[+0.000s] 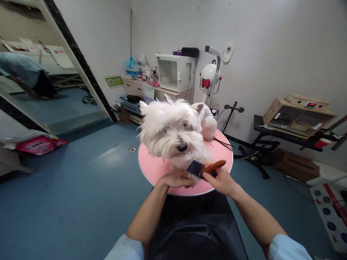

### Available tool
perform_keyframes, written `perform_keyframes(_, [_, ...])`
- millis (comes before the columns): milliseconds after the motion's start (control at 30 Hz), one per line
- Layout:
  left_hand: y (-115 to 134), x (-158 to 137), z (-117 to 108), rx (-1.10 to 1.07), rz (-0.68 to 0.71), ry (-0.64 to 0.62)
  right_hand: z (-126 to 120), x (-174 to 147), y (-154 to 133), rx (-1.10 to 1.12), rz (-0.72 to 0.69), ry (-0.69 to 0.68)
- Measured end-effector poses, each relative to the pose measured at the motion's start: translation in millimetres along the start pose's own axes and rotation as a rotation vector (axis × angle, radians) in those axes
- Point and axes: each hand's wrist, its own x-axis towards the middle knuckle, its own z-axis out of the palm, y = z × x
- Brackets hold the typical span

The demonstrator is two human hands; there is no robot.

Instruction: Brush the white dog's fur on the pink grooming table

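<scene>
A white, long-haired dog is on a round pink grooming table, its head towards me. My left hand is closed around one of the dog's front paws near the table's front edge. In my right hand is a slicker brush with an orange-brown wooden handle. The brush's dark flat head lies against or just over the fur of the held leg; its bristle side is hidden. A black strap or cord lies on the table by the dog's hind part.
Behind the dog stand a cabinet with a white glass-door box and a white-and-red dryer on a stand. To the right, a wooden glass-fronted case rests on a black table. A large mirror leans at left, showing a bent-over person.
</scene>
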Motion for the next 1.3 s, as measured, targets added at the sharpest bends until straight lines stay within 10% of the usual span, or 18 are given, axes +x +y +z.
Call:
perform_keyframes(100, [4,2,-3,-0.019,0.029,-0.011,1,-3,-1,-0.032,-0.026,0.192])
perform_keyframes(233, [10,5,-7,-0.062,0.068,-0.028,-1,2,-1,-0.029,0.014,0.019])
perform_keyframes(333, [13,7,-8,-0.093,0.083,-0.014,0,4,0,-0.068,-0.038,0.236])
perform_keyframes(467, [12,10,-9,-0.092,0.091,-0.015,3,4,2,-0.023,0.001,0.051])
perform_keyframes(600, [9,12,-11,-0.083,0.091,-0.041,5,5,5,-0.096,-0.045,0.221])
perform_keyframes(733, [7,13,-14,-0.085,0.106,-0.057,9,3,7,-0.05,0.007,-0.009])
perform_keyframes(867, [6,14,-16,-0.13,0.13,-0.052,12,1,7,-0.105,-0.086,0.231])
perform_keyframes(1000, [7,16,-15,-0.102,0.124,-0.035,10,3,6,-0.052,-0.003,0.038])
perform_keyframes(1133, [8,17,-15,-0.111,0.141,-0.02,6,5,7,-0.175,-0.082,0.301])
perform_keyframes(1300, [5,18,-13,-0.136,0.11,-0.004,6,4,14,-0.14,0.024,0.154])
